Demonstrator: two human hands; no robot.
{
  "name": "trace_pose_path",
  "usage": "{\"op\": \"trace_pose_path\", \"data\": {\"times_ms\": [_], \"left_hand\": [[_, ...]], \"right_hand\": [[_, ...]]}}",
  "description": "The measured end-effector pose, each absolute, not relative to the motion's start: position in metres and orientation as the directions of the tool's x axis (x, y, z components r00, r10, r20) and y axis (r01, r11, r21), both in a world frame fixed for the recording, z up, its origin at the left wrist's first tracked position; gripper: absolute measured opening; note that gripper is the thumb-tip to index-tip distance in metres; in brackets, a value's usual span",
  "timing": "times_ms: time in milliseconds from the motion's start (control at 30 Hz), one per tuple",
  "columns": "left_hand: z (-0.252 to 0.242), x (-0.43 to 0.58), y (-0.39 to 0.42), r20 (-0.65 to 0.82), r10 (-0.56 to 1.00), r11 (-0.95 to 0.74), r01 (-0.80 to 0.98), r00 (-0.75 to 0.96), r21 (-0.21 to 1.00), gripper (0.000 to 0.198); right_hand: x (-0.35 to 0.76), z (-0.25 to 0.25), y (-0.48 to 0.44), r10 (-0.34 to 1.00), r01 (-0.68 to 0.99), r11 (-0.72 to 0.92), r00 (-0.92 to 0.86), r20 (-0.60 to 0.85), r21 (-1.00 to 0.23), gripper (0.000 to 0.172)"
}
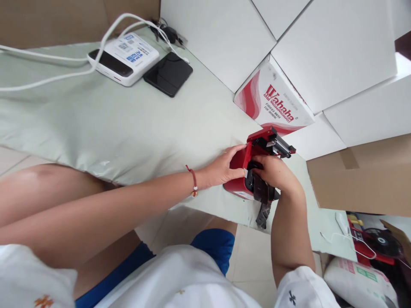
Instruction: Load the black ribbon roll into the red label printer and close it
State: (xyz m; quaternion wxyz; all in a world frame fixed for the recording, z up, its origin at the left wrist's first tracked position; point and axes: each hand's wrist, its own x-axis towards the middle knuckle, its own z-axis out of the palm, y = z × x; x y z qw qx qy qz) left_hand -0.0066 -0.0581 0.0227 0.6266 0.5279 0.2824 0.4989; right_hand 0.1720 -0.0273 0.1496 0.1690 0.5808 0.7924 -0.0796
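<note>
A red device (236, 186) with its lid (257, 134) raised stands on the pale green table cover. Black parts show inside it, and a dark strip (263, 214) hangs from its front side. My left hand (224, 167) grips the rim of the device, thumb and fingers on its red wall, with a red string bracelet on the wrist. My right hand (272, 171) reaches into the opening under the lid. Its fingers are partly hidden inside, so what they touch cannot be made out.
A white power unit (141, 53) with cables, a black phone (169, 73) and keys (170, 33) lie at the back left. White boxes (218, 38) and a Wahaha carton (272, 100) stand behind the device. A brown carton (366, 175) is on the right.
</note>
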Motion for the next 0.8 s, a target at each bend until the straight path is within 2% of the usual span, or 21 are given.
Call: {"op": "trace_pose_path", "data": {"times_ms": [100, 233, 333, 400, 533, 633, 700, 800], "left_hand": [[0.022, -0.007, -0.058, 0.186, 0.925, -0.074, -0.322, 0.331, 0.944, 0.083], [0.023, -0.008, -0.059, 0.176, 0.924, -0.066, -0.311, 0.339, 0.948, 0.082], [0.023, -0.009, -0.06, 0.172, 0.924, -0.063, -0.306, 0.343, 0.95, 0.081], [0.023, -0.009, -0.059, 0.165, 0.923, -0.055, -0.305, 0.348, 0.951, 0.081], [0.023, -0.009, -0.058, 0.158, 0.923, -0.047, -0.303, 0.351, 0.952, 0.083], [0.022, -0.008, -0.057, 0.163, 0.924, -0.056, -0.297, 0.347, 0.953, 0.084], [0.022, -0.008, -0.056, 0.169, 0.922, -0.063, -0.295, 0.348, 0.953, 0.083], [0.023, -0.009, -0.056, 0.165, 0.921, -0.063, -0.283, 0.353, 0.957, 0.084]], "right_hand": [[0.176, 0.151, -0.038, 0.925, 0.953, 0.302, -0.298, -0.236, -0.021, 0.028], [0.206, 0.178, -0.079, 0.978, 0.945, 0.186, -0.206, -0.045, -0.268, 0.035], [0.246, 0.199, -0.116, 0.998, 0.882, 0.057, -0.07, -0.01, -0.469, 0.045], [0.273, 0.202, -0.133, 1.0, 0.846, -0.029, 0.018, -0.026, -0.532, 0.049], [0.297, 0.176, -0.134, 0.969, 0.872, -0.14, 0.024, -0.244, -0.469, 0.049], [0.286, 0.145, -0.122, 0.937, 0.885, -0.099, -0.07, -0.342, -0.455, 0.045], [0.28, 0.127, -0.116, 0.94, 0.875, -0.075, -0.098, -0.327, -0.477, 0.043], [0.285, 0.11, -0.109, 0.978, 0.905, -0.107, 0.021, -0.208, -0.412, 0.052]]}}
